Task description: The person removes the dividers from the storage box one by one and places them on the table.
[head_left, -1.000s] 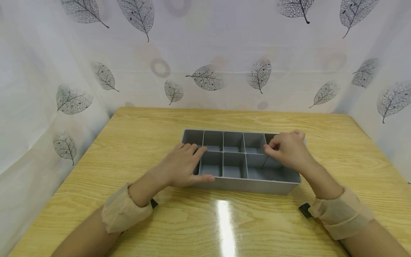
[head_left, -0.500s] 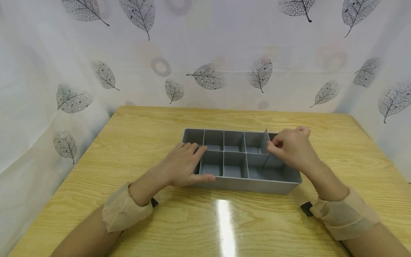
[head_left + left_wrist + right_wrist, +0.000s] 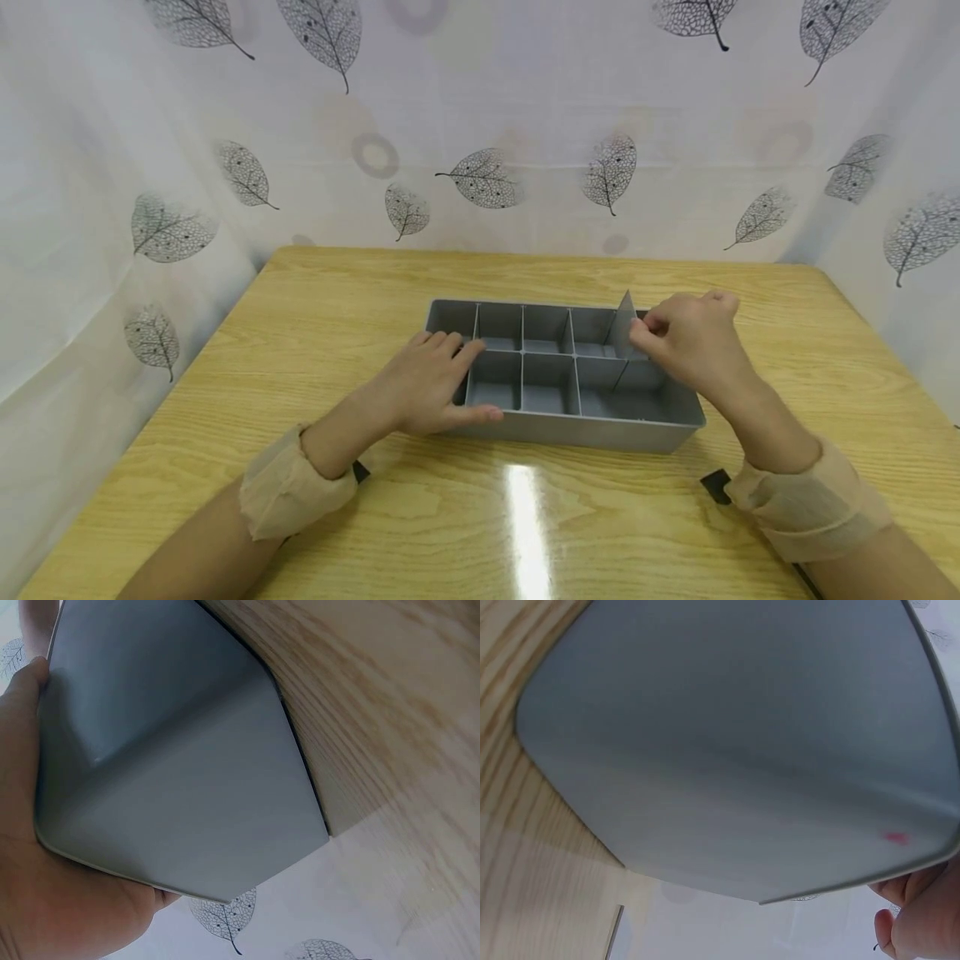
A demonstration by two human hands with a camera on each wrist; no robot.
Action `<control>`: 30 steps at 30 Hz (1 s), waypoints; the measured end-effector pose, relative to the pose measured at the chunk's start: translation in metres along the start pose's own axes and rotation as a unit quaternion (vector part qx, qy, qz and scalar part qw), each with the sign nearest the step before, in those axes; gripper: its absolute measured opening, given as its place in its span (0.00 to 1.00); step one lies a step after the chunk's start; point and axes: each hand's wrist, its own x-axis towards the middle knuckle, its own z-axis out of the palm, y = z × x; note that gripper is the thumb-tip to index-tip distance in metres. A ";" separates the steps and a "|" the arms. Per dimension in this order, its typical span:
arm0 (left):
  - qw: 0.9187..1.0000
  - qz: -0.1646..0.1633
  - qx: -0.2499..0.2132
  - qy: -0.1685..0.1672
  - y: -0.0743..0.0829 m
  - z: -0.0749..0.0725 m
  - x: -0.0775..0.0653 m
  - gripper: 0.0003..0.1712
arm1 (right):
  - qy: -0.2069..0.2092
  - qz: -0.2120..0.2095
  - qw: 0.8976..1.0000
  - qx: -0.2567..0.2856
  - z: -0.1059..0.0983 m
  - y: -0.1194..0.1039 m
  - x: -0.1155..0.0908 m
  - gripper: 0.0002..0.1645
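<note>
A grey divided box point(image 3: 570, 431) lies lengthwise on the table, its inside split by thin partitions. My left hand point(image 3: 427, 387) rests over its left end, fingers across the compartments and thumb along the front rim. Between thumb and fingers, my right hand point(image 3: 693, 342) pinches a thin grey divider point(image 3: 623, 325) in the back row near the right end. The divider stands tilted, its upper corner above the rim. In the right wrist view the box wall point(image 3: 735, 750) hides most of the right hand point(image 3: 930, 907). The left wrist view shows the box's outer wall point(image 3: 195, 787).
The wooden table point(image 3: 337, 292) bears a bright light reflection in front of the box. A leaf-printed curtain point(image 3: 525, 108) hangs behind and at both sides. A thin pale-edged flat piece point(image 3: 616, 930) shows on the table in the right wrist view.
My right hand has moved up and slightly right, drawing the divider partly out so its corner rises above the rim. The left hand has stayed in place on the box.
</note>
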 end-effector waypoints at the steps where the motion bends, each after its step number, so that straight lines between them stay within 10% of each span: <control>1: 1.000 -0.001 0.000 -0.001 0.000 0.000 0.000 0.58 | 0.001 0.002 1.000 -0.001 -0.001 0.000 0.000 0.23; 30: 1.000 -0.007 -0.004 -0.012 0.000 -0.001 0.000 0.58 | 0.124 -0.012 0.992 -0.011 -0.033 -0.001 0.007 0.16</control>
